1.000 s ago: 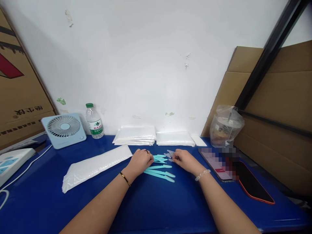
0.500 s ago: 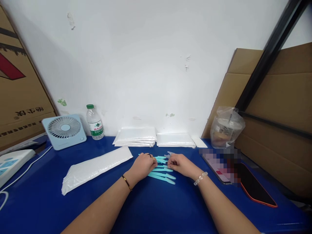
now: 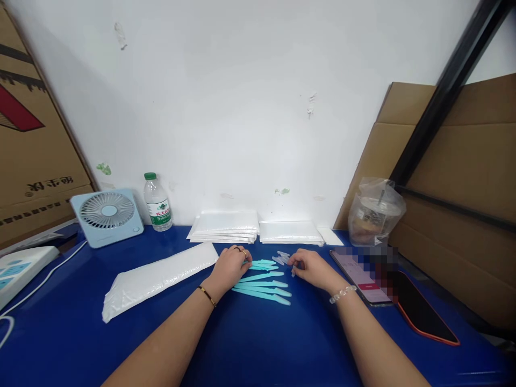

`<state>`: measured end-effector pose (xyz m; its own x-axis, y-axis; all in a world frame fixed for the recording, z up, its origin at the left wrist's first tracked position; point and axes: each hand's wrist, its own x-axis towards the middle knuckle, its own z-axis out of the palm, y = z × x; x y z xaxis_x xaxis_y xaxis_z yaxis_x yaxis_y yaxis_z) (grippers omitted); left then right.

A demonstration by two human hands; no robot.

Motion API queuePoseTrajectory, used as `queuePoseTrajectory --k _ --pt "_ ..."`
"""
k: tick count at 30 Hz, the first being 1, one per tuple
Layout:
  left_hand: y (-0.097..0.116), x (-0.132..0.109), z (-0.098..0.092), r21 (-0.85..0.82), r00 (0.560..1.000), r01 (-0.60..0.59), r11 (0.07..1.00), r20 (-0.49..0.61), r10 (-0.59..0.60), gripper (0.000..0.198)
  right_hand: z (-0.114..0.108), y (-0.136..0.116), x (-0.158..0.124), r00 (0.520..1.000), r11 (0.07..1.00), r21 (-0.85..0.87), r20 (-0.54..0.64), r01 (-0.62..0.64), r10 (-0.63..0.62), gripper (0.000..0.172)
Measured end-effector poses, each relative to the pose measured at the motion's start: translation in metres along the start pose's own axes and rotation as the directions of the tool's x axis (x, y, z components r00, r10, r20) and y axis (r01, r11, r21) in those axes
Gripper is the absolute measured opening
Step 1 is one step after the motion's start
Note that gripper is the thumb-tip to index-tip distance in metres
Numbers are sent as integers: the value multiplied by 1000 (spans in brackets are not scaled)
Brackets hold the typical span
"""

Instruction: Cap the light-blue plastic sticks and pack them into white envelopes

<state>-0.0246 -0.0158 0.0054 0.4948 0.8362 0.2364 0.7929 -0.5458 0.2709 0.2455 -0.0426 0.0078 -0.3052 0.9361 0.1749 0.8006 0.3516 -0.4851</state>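
Observation:
Several teal eyebrow razors [image 3: 262, 285] lie fanned out on the blue table [image 3: 266, 344], blades to the right. My left hand [image 3: 233, 266] is closed at the far end of this group, its thumb and fingers pinched on the handle of a teal razor [image 3: 262, 264] beside others. To the right, my right hand [image 3: 310, 267] pinches a small clear blade cap [image 3: 293, 272] between thumb and fingers. More clear caps [image 3: 282, 258] lie loose just left of its fingertips. The left palm hides some of the handles.
A long white padded packet [image 3: 161, 279] lies left of my left hand. Flat white packets [image 3: 223, 226] are stacked by the wall. At the left stand a fan [image 3: 108, 217] and a bottle [image 3: 158, 207]; at the right, a bagged cup [image 3: 374, 215] and phones [image 3: 427, 312].
My right hand has moved right, away from the razors, and a clear cap now shows in its fingers. My left hand has shifted slightly left, uncovering more of the handles.

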Motion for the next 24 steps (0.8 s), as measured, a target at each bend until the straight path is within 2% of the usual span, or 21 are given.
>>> queuePoseTrajectory --k 4,9,12,15,19,22,24 --pt "0 -1 -1 -44 999 16 999 31 -15 13 -2 6 -1 997 999 38 64 -37 35 15" --pt "3 -6 -12 -100 1000 15 995 21 -13 12 -8 12 -5 989 993 69 122 -95 86 15" --pt "9 -9 -16 -181 995 17 983 99 1 13 -9 12 -6 982 992 59 160 -114 103 9" --pt "16 -12 -13 -193 984 -2 981 176 37 12 -6 9 -4 985 993 48 143 -107 99 3" --pt "23 -14 -7 -234 983 -64 970 153 102 11 1 1 -1 996 997 48 65 -66 63 5" --pt "24 -15 -8 -308 962 -66 949 233 143 15 2 -4 -1 994 995 95 108 -28 18 7" --pt "22 -15 -9 -338 955 -30 941 267 127 19 0 -5 -2 992 994 108 127 -34 20 7"
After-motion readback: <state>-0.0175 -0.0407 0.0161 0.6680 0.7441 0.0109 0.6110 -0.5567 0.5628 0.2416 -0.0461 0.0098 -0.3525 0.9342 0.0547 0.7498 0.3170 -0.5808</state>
